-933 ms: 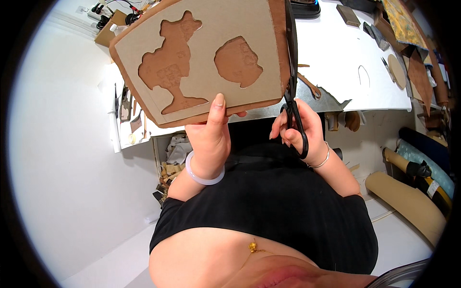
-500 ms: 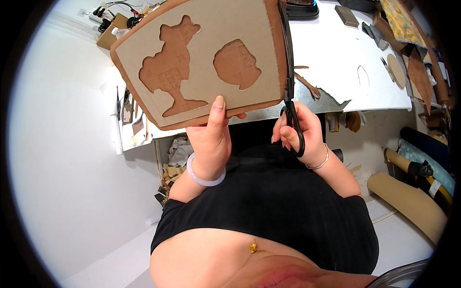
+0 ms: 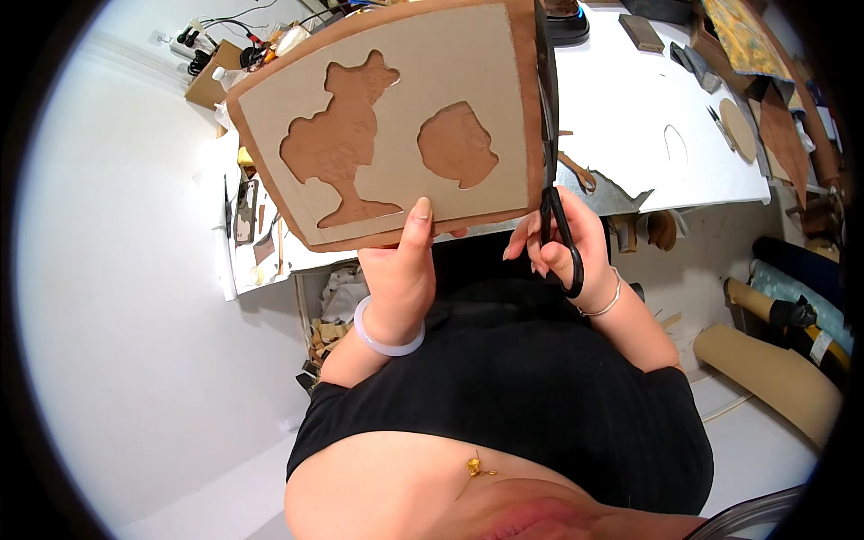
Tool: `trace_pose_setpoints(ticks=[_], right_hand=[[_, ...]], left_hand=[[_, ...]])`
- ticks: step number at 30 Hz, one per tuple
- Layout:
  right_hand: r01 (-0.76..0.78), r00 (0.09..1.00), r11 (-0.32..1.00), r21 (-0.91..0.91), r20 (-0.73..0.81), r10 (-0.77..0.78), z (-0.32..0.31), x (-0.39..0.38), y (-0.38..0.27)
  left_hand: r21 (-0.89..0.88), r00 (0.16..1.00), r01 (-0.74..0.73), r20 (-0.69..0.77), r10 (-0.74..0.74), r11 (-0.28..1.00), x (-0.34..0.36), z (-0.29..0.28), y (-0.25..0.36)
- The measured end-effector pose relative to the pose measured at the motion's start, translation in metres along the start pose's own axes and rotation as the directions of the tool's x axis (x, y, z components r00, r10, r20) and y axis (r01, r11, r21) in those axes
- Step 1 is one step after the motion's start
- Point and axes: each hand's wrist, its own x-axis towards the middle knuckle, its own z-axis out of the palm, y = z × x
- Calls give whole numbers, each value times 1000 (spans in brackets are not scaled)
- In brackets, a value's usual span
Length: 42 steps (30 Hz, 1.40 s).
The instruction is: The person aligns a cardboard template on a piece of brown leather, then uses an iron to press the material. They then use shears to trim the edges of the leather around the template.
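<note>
Nearest me, a gold pendant [image 3: 474,466] lies at my chest above my black top [image 3: 504,387]. My left hand [image 3: 400,270], a pale bangle [image 3: 387,346] at its wrist, is closed on the lower edge of a brown sheet [image 3: 346,144]; the thumb presses the upper face, the other fingers are mostly hidden beneath. A beige sheet [image 3: 396,135] covers the brown one, leaving a brown border and two cut-outs. My right hand [image 3: 580,238] is part-curled around the handles of black scissors [image 3: 552,162]; which fingers pass through the loops I cannot tell. The blades lie along the brown sheet's right border, their opening unclear. The brown sheet is held up over the near part of a white table [image 3: 630,117]. On the table, a brown strip [image 3: 576,171] lies right of the scissors; farther right is a beige disc [image 3: 739,135], and toward the far side a dark block [image 3: 641,33].
</note>
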Motion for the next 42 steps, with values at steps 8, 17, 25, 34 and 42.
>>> trace_pose_setpoints(ticks=[8, 17, 25, 34, 42], right_hand=[[-11, 1000, 1000, -11, -19, 11, -6, 4, -9], [0, 999, 1000, -29, -43, -1, -4, 5, -10], [20, 999, 998, -59, -46, -23, -6, 5, -4], [14, 994, 995, -103, -103, -24, -6, 7, 0], [-69, 987, 989, -129, -157, 48, -9, 7, -1]], left_hand=[[18, 998, 15, 57, -16, 1000, -2, -1, 0], [26, 999, 50, 19, -50, 998, -4, 0, -3], [17, 999, 38, -3, -38, 999, -2, -3, -7], [5, 1000, 28, 12, -28, 1000, 0, -3, -7], [16, 992, 68, -108, -66, 998, 7, -4, -3]])
